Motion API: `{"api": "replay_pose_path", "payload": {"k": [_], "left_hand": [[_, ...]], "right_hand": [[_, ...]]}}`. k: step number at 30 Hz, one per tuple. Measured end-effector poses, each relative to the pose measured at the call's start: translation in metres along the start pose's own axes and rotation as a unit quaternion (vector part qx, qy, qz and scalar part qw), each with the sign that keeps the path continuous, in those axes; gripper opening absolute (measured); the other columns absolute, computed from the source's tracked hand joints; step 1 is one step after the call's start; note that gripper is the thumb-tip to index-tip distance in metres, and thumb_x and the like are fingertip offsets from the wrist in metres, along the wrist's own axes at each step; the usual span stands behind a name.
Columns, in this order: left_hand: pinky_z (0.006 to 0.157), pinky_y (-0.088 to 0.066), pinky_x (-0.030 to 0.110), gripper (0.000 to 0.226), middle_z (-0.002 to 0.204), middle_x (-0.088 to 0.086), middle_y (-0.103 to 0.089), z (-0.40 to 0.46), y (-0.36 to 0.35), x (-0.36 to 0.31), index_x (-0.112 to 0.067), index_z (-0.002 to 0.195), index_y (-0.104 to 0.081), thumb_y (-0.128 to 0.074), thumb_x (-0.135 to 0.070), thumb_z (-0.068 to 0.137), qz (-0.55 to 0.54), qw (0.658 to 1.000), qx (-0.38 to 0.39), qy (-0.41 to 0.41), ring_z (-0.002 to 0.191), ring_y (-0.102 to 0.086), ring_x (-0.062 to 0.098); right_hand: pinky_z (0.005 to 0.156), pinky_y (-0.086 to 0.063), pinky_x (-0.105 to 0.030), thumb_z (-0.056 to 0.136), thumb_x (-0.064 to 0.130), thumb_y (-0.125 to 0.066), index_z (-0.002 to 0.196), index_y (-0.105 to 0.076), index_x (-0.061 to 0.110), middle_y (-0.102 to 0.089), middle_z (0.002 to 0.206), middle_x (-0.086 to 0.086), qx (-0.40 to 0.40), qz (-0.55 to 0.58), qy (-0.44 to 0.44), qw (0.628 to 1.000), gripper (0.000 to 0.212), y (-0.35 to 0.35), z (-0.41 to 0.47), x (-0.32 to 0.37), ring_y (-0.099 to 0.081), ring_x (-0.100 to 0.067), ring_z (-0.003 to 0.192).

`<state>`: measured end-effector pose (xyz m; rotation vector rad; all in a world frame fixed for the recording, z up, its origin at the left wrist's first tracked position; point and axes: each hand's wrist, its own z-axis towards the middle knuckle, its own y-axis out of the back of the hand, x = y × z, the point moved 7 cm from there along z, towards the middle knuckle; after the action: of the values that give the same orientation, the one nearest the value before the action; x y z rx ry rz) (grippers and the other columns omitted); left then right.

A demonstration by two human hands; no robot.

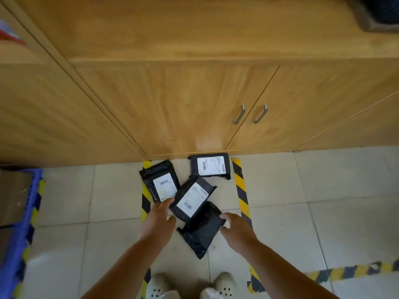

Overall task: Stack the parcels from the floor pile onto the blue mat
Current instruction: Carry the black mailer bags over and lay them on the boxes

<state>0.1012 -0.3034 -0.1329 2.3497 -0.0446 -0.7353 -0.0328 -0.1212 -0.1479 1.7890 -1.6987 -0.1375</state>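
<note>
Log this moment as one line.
phase: reaching | left hand: open, at labelled parcel | right hand: open, at unlabelled parcel | floor pile: four parcels | lifted: none

A wooden cabinet (194, 93) with two metal door handles (239, 114) stands along the far edge of the tiled floor (302, 190); yellow-black tape strips (240, 186) cross the floor.

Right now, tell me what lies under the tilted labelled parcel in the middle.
The tilted labelled parcel overlaps a crumpled black parcel with no label showing. Whether anything else lies beneath is hidden.
</note>
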Motion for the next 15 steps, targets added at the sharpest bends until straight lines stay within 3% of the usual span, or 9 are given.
{"api": "replay_pose_path", "payload": {"k": [2, 6, 11, 13, 15], "left_hand": [[0.091, -0.042, 0.026, 0.055, 0.146, -0.003, -0.038, 0.032, -0.026, 0.021, -0.032, 0.143, -0.034, -0.047, -0.015, 0.092, 0.002, 1.000, 0.003, -0.004, 0.127, -0.044, 0.015], [0.097, -0.040, 0.027, 0.055, 0.148, -0.004, -0.035, 0.094, -0.078, 0.065, -0.030, 0.144, -0.034, -0.046, -0.013, 0.093, -0.001, 1.000, 0.006, -0.001, 0.128, -0.042, 0.015], [0.103, -0.042, 0.040, 0.057, 0.148, 0.001, -0.035, 0.169, -0.142, 0.120, -0.028, 0.145, -0.031, -0.048, -0.018, 0.092, 0.032, 0.999, 0.034, 0.012, 0.132, -0.040, 0.020], [0.107, -0.039, 0.042, 0.059, 0.148, 0.003, -0.036, 0.195, -0.161, 0.134, -0.027, 0.146, -0.030, -0.049, -0.018, 0.091, 0.055, 0.998, 0.039, 0.006, 0.133, -0.037, 0.023], [0.111, -0.033, 0.043, 0.060, 0.148, 0.005, -0.034, 0.217, -0.175, 0.141, -0.026, 0.148, -0.028, -0.049, -0.020, 0.091, 0.095, 0.995, 0.040, -0.006, 0.136, -0.031, 0.025]], "right_hand": [[0.077, -0.048, -0.024, 0.094, 0.022, -0.047, 0.137, -0.047, 0.025, -0.054, 0.133, -0.002, 0.001, 0.016, -0.019, 1.000, 0.043, -0.027, 0.041, -0.014, -0.060, -0.018, 0.103], [0.096, -0.046, -0.030, 0.093, 0.028, -0.046, 0.135, -0.049, 0.028, -0.055, 0.135, -0.002, 0.009, -0.005, -0.029, 1.000, 0.043, -0.082, 0.121, -0.039, -0.056, -0.022, 0.116], [0.096, -0.046, -0.033, 0.093, 0.028, -0.048, 0.138, -0.046, 0.027, -0.053, 0.135, -0.004, -0.017, -0.036, -0.022, 0.999, 0.045, -0.128, 0.208, -0.058, -0.055, -0.025, 0.117], [0.106, -0.038, -0.037, 0.094, 0.029, -0.048, 0.142, -0.041, 0.022, -0.045, 0.142, -0.007, -0.030, -0.059, -0.012, 0.998, 0.049, -0.142, 0.236, -0.064, -0.041, -0.027, 0.132], [0.118, -0.019, -0.039, 0.095, 0.033, -0.045, 0.144, -0.035, 0.014, -0.026, 0.154, -0.008, -0.034, -0.115, 0.002, 0.993, 0.053, -0.155, 0.258, -0.067, -0.010, -0.026, 0.146]]}}
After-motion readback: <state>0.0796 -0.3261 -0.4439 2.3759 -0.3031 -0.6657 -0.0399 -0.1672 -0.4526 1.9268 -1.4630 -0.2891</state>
